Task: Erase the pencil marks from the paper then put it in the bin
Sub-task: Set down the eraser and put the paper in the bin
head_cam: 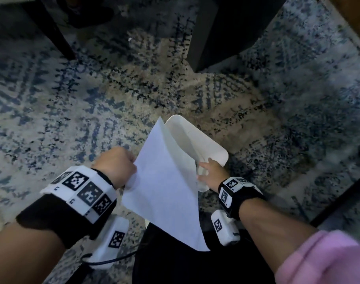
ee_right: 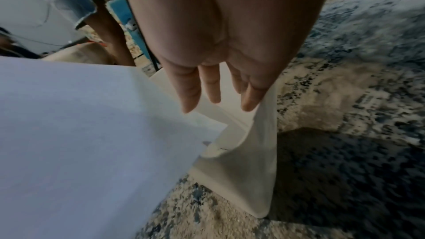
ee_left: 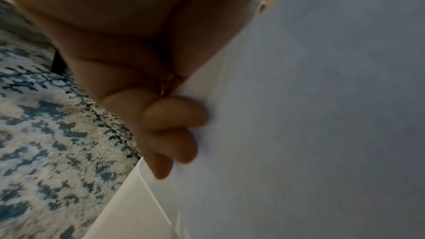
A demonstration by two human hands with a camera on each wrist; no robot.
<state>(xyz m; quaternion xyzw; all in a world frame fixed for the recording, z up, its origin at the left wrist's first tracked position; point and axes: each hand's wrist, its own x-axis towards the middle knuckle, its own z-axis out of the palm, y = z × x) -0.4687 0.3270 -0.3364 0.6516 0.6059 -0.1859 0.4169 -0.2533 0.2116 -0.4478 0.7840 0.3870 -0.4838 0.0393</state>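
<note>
A white sheet of paper (head_cam: pixel 166 181) hangs tilted over the mouth of a white bin (head_cam: pixel 197 138) that stands on the rug. My left hand (head_cam: pixel 121 160) grips the sheet's left edge, and in the left wrist view its fingers (ee_left: pixel 179 114) curl onto the paper (ee_left: pixel 322 115). My right hand (head_cam: pixel 209 171) rests at the bin's near rim with nothing in it. In the right wrist view its fingers (ee_right: pixel 190 94) are straight over the opening, and the outer one touches the bin's wall (ee_right: pixel 253 170). The paper's (ee_right: pixel 80 124) far corner dips into the bin. No pencil marks show on the paper.
A blue and beige patterned rug (head_cam: pixel 93 99) covers the floor all around. Dark furniture legs stand at the upper left (head_cam: pixel 58 35) and top centre (head_cam: pixel 212 37). A dark bar (head_cam: pixel 343 201) crosses the right side. My dark-clothed leg (head_cam: pixel 175 263) is below the paper.
</note>
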